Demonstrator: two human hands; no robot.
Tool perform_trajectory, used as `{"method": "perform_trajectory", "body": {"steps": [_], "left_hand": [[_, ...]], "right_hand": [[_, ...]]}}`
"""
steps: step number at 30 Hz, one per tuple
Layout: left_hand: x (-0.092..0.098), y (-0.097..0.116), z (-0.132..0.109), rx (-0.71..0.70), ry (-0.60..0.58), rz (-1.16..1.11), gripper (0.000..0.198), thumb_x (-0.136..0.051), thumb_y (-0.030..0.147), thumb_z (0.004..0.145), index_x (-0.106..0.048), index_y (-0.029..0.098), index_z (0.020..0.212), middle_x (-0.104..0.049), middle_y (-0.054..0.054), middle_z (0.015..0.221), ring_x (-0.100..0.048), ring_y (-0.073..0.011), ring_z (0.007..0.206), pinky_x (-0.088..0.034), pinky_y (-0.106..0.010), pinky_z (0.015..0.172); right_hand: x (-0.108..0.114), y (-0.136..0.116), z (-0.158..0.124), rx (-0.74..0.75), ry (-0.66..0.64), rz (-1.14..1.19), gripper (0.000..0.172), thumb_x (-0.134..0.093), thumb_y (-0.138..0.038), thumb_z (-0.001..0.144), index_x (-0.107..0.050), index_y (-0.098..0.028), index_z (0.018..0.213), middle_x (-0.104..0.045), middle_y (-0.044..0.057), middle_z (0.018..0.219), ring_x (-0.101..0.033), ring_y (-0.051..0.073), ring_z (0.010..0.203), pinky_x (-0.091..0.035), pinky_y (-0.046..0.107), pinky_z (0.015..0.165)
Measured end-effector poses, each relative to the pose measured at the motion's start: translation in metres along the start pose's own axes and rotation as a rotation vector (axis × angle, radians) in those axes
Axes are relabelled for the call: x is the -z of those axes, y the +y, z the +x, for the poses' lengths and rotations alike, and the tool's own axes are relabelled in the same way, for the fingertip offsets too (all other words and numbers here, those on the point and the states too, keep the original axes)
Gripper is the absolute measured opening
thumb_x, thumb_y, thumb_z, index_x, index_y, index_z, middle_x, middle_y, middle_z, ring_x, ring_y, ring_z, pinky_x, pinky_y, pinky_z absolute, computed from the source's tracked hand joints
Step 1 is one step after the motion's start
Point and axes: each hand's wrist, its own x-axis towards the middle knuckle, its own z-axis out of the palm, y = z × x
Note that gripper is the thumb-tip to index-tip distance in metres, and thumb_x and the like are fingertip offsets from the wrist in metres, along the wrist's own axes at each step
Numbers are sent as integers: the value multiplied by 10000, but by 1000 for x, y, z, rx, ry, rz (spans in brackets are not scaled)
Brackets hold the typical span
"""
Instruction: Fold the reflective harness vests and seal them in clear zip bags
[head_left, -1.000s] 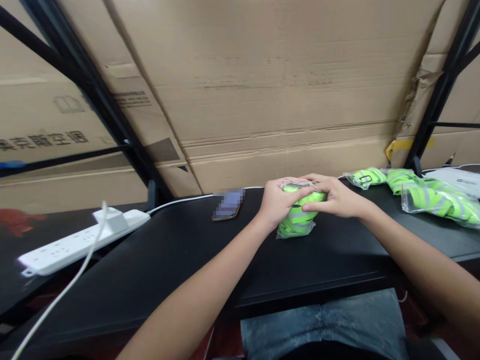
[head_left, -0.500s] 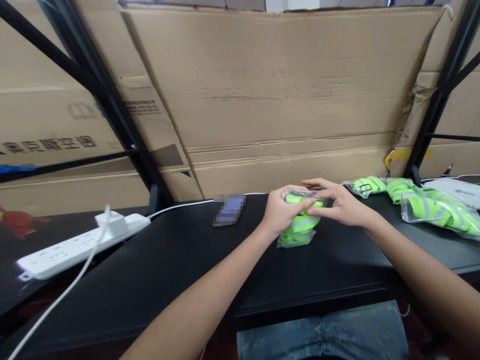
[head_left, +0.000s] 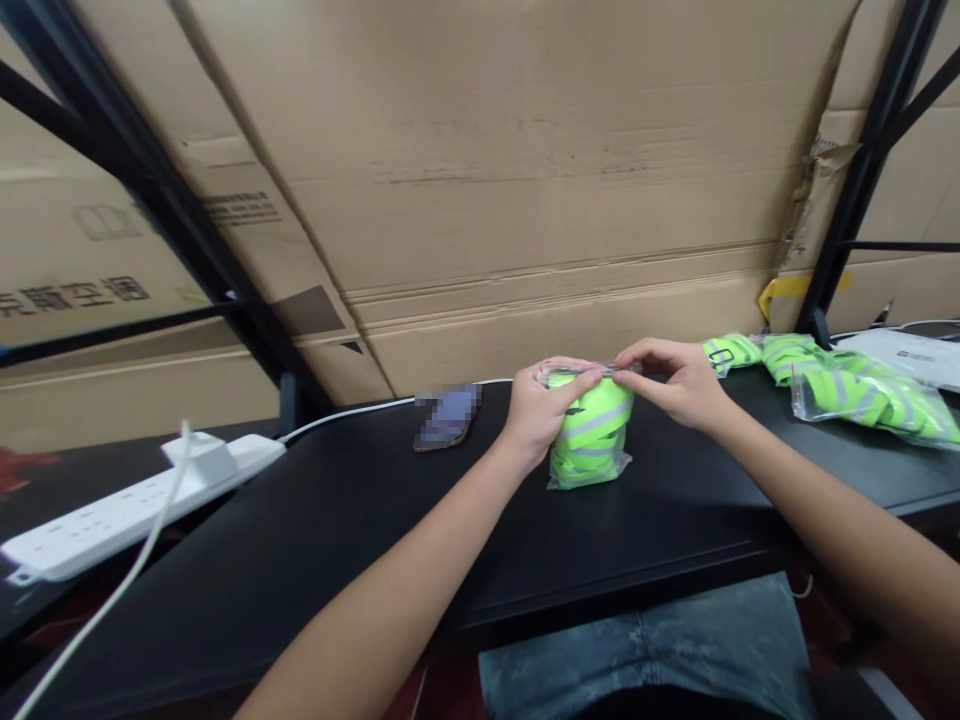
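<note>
A clear zip bag packed with a neon yellow-green strap that has grey reflective stripes stands upright on the black tabletop. My left hand grips its top left edge, thumb across the front and fingers behind. At the top right corner, my right hand pinches the bag's rim between thumb and forefinger. Both thumbs are close together along the bag's mouth. Whether the seal is fully closed cannot be made out. The fingers behind the bag are partly hidden.
More bagged neon straps lie at the right, beside a white flat device. A phone rests left of my hands. A white power strip with a plug and cable is at far left. Cardboard stands behind the table.
My right hand has gone from loosely spread fingers at the bag's top to a pinch on its rim. More of the bag's front now shows. The camera view has shifted slightly.
</note>
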Motion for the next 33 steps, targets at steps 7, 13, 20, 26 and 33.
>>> {"method": "perform_trajectory", "body": {"steps": [7,13,20,26,33], "left_hand": [[-1,-1,-1,44,-4,-12,312,-904,330,578,-745,166,792,-763,-63,847,-698,-187,776,-562,-327,763],[-6,0,-2,80,17,-40,337,-921,308,547,-748,169,801,-751,-41,816,-678,-164,733,-552,-298,724],[-5,-1,-4,115,62,-62,330,-923,329,559,-760,159,789,-749,-47,835,-671,-154,760,-537,-265,717],[-7,0,-4,124,63,-50,350,-928,323,541,-764,155,800,-749,-57,854,-675,-162,777,-538,-277,750],[-1,-3,4,109,51,0,361,-918,334,553,-777,144,826,-759,-72,850,-671,-162,741,-531,-267,695]], "right_hand": [[11,12,5,-314,-152,261,295,-801,-439,749,-698,-165,784,-642,-6,622,-587,112,553,-486,251,518],[16,14,5,-351,-203,446,276,-793,-422,769,-694,-165,746,-636,-14,603,-584,103,539,-516,260,547],[22,20,3,-323,-156,476,237,-782,-405,777,-747,-172,763,-664,8,630,-592,110,573,-507,269,560],[24,13,3,-238,-94,251,216,-756,-381,803,-736,-172,749,-647,7,605,-572,106,549,-479,270,556],[17,18,1,-270,-84,130,269,-681,-424,860,-659,-160,808,-607,-7,578,-556,97,504,-441,249,501]]}}
